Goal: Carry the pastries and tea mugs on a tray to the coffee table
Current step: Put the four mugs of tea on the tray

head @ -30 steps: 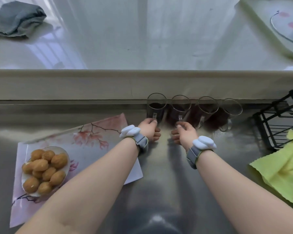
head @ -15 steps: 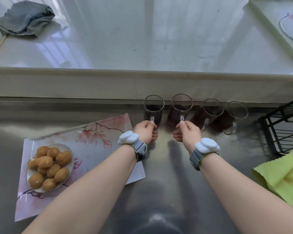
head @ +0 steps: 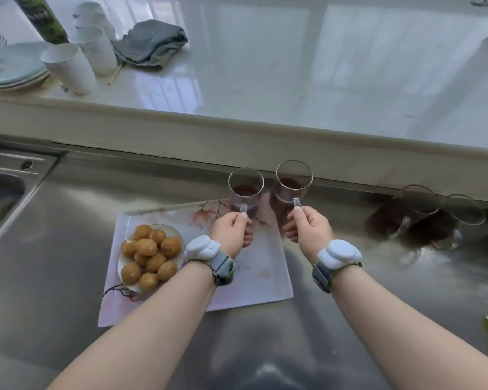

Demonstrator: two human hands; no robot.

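While the white oval plate of golden-brown round pastries (head: 150, 256) already sits on the pale blossom-printed rectangular tray (head: 261, 280), no mug stands there yet. Your left hand (head: 231, 230) pinches the handle of a clear glass mug of dark tea (head: 245, 190) at the tray's far edge; your right hand (head: 307, 229) grips a second such mug (head: 293, 182) just past its far right corner. Two more glass mugs (head: 414, 211) wait on the steel counter (head: 68, 249). Loading and carrying remain.

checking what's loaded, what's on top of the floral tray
On the pink floral tray, a white plate of golden-brown pastries sits at left. The left hand holds a glass mug of dark tea over its far edge; contact unclear. The forearm hides the tray's middle.
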